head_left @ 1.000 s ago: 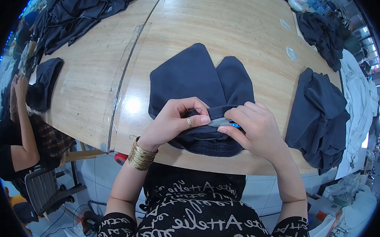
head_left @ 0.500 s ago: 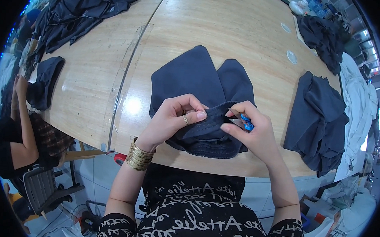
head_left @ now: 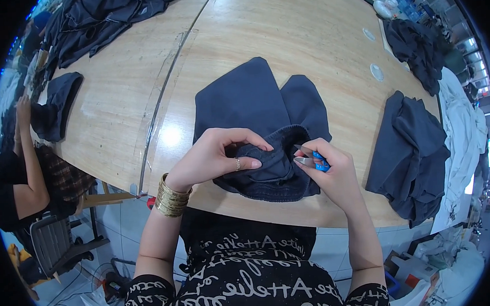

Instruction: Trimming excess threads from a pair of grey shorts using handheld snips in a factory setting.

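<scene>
Garment (head_left: 259, 105) on table (head_left: 283, 34), near front edge; folded stack (head_left: 405, 150) to right, heap (head_left: 99, 22) far behind left.

A dark navy garment (head_left: 256, 105) lies bunched on the wooden table's near edge, beside small blue-handled snips (head_left: 313, 160).

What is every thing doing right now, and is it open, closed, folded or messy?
Dark garment: lying on the table, its hem bunched up in the hands.
Left hand: pinching the garment's hem.
Right hand: closed around the snips.
Blue-handled snips: blades slightly open, tips at the hem.
Pile of dark cloth: heaped loosely at the right.
Wooden table: bearing the clothes.
</scene>
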`<action>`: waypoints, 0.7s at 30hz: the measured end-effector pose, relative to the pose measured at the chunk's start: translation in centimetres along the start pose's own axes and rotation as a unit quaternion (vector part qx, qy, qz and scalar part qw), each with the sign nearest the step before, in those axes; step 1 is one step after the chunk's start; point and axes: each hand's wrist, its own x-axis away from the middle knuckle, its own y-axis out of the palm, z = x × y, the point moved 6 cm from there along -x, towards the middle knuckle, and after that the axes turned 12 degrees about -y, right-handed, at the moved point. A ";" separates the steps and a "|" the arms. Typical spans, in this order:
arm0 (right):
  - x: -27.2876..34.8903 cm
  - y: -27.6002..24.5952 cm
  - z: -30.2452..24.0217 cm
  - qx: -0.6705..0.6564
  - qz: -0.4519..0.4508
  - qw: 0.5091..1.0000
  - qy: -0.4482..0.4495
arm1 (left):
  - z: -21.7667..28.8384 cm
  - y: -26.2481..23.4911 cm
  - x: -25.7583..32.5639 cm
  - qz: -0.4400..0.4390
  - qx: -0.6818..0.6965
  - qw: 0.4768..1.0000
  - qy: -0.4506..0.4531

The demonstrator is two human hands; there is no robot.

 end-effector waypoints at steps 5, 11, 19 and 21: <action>0.0 0.3 -0.4 -0.007 0.003 1.000 -0.002 | -0.2 0.0 0.0 -0.004 0.017 1.000 -0.016; -0.3 0.0 -0.6 -0.005 -0.009 1.000 0.006 | 0.2 -0.3 0.2 0.050 -0.070 0.996 -0.013; -0.9 0.1 -2.2 0.038 -0.104 0.991 -0.072 | -1.2 0.1 0.1 0.000 0.077 0.996 -0.043; -1.2 0.0 -2.2 0.068 -0.112 0.987 -0.096 | -1.1 0.2 0.1 -0.004 0.090 0.995 -0.043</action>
